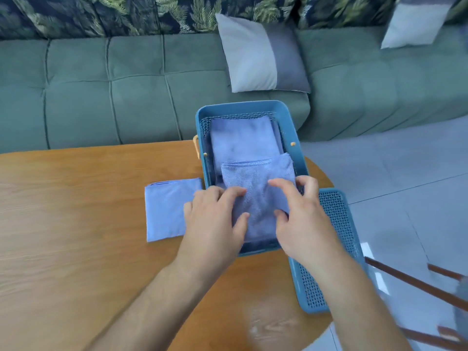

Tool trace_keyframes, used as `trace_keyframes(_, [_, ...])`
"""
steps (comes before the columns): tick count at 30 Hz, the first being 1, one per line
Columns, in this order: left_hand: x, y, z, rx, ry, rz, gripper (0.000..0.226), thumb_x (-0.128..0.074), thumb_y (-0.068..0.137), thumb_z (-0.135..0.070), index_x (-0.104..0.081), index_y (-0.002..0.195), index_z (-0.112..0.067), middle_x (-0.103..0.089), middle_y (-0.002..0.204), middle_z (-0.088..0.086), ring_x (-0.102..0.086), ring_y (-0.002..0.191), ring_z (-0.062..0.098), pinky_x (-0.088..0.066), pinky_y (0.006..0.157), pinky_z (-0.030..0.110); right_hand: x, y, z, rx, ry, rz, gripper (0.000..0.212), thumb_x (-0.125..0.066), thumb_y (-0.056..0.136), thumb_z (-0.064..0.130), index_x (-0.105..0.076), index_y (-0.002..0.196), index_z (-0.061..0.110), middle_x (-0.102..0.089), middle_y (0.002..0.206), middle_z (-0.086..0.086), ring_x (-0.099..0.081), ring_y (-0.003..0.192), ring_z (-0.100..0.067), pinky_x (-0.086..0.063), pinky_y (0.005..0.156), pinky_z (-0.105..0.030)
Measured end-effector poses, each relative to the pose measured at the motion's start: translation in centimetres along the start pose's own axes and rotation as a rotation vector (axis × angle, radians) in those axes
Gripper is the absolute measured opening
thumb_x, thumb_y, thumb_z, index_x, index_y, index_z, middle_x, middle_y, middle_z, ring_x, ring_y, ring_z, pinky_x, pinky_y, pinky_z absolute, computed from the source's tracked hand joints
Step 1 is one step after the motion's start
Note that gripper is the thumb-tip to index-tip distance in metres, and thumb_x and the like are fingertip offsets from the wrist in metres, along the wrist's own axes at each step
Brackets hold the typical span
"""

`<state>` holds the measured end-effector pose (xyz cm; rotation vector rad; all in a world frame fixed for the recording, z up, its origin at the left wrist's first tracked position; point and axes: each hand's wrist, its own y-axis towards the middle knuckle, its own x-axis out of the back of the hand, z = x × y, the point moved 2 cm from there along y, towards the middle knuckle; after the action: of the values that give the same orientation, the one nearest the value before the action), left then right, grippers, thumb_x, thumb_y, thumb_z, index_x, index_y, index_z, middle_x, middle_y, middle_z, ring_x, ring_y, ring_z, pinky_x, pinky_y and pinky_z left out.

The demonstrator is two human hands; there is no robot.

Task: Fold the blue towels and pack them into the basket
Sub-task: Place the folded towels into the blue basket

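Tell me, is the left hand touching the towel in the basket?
Touching. The head view shows the left hand resting on the towel in the basket.

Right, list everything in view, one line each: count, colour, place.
basket: one, blue, on the table's far right part
far towel: one, light blue, folded, at the basket's far end
near towel: one, light blue, folded, at the basket's near end
spare towel: one, light blue, folded, on the table left of the basket
perforated panel: one, blue, right of the basket; lid or tray, cannot tell
table: one, brown wood
sofa: one, green, behind the table
centre cushion, right cushion: two, grey and white, on the sofa
floor: grey tiles, right
left hand, right hand: both on the near towel
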<state>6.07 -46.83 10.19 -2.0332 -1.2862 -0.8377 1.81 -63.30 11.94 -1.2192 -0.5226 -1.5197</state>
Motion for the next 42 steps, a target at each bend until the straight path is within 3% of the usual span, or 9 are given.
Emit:
trace_keyframes(5, [-3.2,-0.4,-0.5,-0.061,0.335,0.019,0.044,-0.083,0.074,-0.035,-0.070,0.115,-0.023,-0.061,0.094,0.003,-0.053,0.095,0.032,-0.030,0.079,0.041,-2.3,0.4,-3.4,0.028,-0.152,0.183,0.058,-0.060,0.095,0.018,-0.041,0.148,0.035,-0.029,0.147,-0.006,-0.048,0.124,-0.032,-0.046,0.099,-0.043])
trace_keyframes(9, [-3.4,-0.2,-0.4,-0.189,0.546,-0.026,0.060,-0.079,0.071,-0.048,-0.070,0.119,-0.012,-0.053,0.139,0.025,-0.049,0.126,0.043,-0.029,0.099,0.048,-2.8,0.7,-3.5,0.188,-0.366,-0.046,0.067,-0.072,0.085,0.030,-0.049,0.148,0.022,-0.021,0.164,-0.020,-0.023,0.150,-0.042,-0.028,0.120,-0.055])
trace_keyframes(12, [-3.7,1.2,-0.8,-0.259,0.661,0.073,0.095,-0.059,0.072,-0.068,-0.052,0.144,-0.006,-0.028,0.158,0.029,-0.024,0.149,0.043,-0.013,0.119,0.052,-3.8,1.5,-2.9,0.303,-0.394,-0.088,0.082,-0.068,0.086,0.048,-0.037,0.156,0.019,-0.016,0.165,-0.023,-0.013,0.154,-0.040,-0.022,0.123,-0.054])
trace_keyframes(17, [-5.8,6.5,-0.9,-0.199,0.964,0.338,0.104,-0.040,0.094,-0.063,0.014,0.154,0.003,0.017,0.161,0.030,0.017,0.150,0.043,0.011,0.123,0.050,-6.1,4.6,-2.1,0.283,-0.512,0.133,0.080,-0.001,0.093,0.061,0.001,0.162,0.019,0.013,0.165,-0.023,0.013,0.154,-0.037,0.007,0.124,-0.049])
trace_keyframes(25, [-8.7,8.2,0.6,-0.192,1.077,0.447,0.104,-0.026,0.095,-0.068,0.019,0.151,0.007,0.022,0.158,0.032,0.020,0.150,0.042,0.006,0.123,0.052,-8.9,6.1,-3.6,0.213,-0.556,0.344,0.075,-0.006,0.100,0.062,0.028,0.153,0.021,0.041,0.156,-0.019,0.041,0.143,-0.034,0.018,0.121,-0.050])
trace_keyframes(30, [-6.9,7.5,-0.4,-0.259,1.005,0.406,0.108,-0.037,0.091,-0.069,0.009,0.155,0.004,0.012,0.161,0.030,0.009,0.153,0.039,0.002,0.124,0.049,-6.9,5.5,-3.1,0.219,-0.497,0.297,0.089,0.014,0.084,0.064,0.011,0.161,0.020,0.026,0.163,-0.020,0.026,0.150,-0.036,0.013,0.124,-0.048])
trace_keyframes(35, [-1.7,4.5,1.8,-0.454,0.580,-0.015,0.073,-0.069,0.085,-0.042,-0.051,0.142,-0.001,-0.047,0.149,0.020,-0.051,0.135,0.030,-0.033,0.116,0.043,-3.4,3.0,1.1,0.278,-0.208,-0.160,0.057,-0.063,0.094,0.029,-0.049,0.145,0.008,-0.040,0.155,-0.021,-0.037,0.142,-0.041,-0.035,0.115,-0.054])
trace_keyframes(38, [1.4,3.5,5.2,-0.402,0.425,-0.088,0.059,-0.050,0.095,-0.042,-0.053,0.139,-0.003,-0.054,0.144,0.014,-0.056,0.124,0.030,-0.047,0.101,0.043,-2.6,1.8,5.7,0.357,-0.027,-0.316,0.046,-0.058,0.092,0.019,-0.056,0.136,0.009,-0.056,0.134,-0.013,-0.050,0.121,-0.034,-0.044,0.101,-0.045])
trace_keyframes(42, [2.9,2.4,10.3,-0.189,0.322,0.013,0.067,-0.030,0.096,-0.052,-0.048,0.145,-0.010,-0.050,0.147,0.007,-0.048,0.131,0.028,-0.047,0.103,0.045,-5.6,0.6,11.3,0.445,0.112,-0.203,0.047,-0.058,0.089,0.007,-0.056,0.136,0.008,-0.056,0.130,-0.009,-0.052,0.114,-0.031,-0.048,0.095,-0.042])
